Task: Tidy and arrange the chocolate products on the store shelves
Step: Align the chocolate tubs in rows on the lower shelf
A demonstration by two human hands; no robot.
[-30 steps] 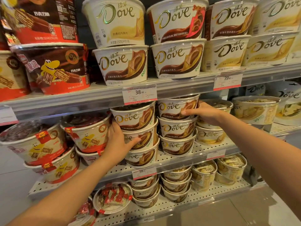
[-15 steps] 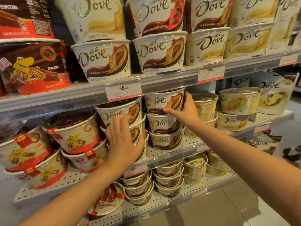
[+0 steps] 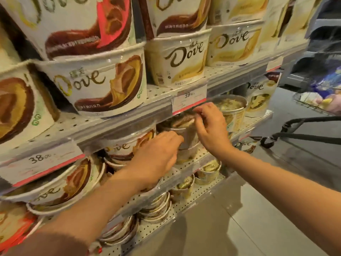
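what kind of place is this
Most likely a shop aisle: shelves stacked with Dove tubs, price tags on the shelf edges, and a trolley handle at right.

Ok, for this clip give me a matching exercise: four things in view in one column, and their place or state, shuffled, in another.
Things:
1. left hand
2. right hand
3. 39 price tag
4. 38 price tag

Places or states:
A. shelf edge, far left
B. fingers at the rim of the top tub
C. shelf edge, just above the hands
D. against the tub's side, lower down

Pairs: 1-D, 2-B, 3-C, 4-A
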